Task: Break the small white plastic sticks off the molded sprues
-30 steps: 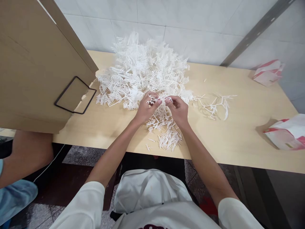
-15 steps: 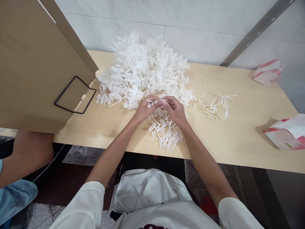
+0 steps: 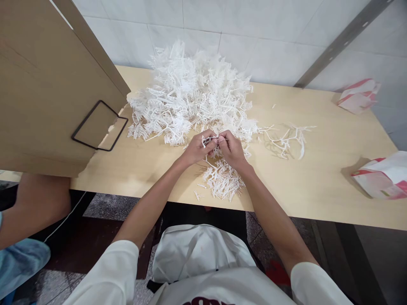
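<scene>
Between my two hands is a thin white branched plastic piece (image 3: 208, 140), partly hidden by the fingers. My left hand (image 3: 199, 148) is closed on it, its forked end showing above the thumb. My right hand (image 3: 231, 148) pinches the same piece at its right end, the fingertips of both hands nearly meeting. Below them a small heap of white plastic sprigs (image 3: 224, 180) lies near the table's front edge. Just behind stands a large pile of white branched pieces (image 3: 193, 93).
A bare branched white stem (image 3: 288, 142) lies to the right on the wooden table (image 3: 318, 182). Two red-and-white paper bags, one nearer (image 3: 383, 176) and one farther (image 3: 358, 96), stand at the right. A cardboard sheet (image 3: 47, 93) with a black wire frame (image 3: 100, 126) blocks the left; another person's arm (image 3: 40, 207) shows below it.
My hands have shifted slightly down and their fingertips have drawn closer around the white piece. The sprigs right under them have moved slightly to the right.
</scene>
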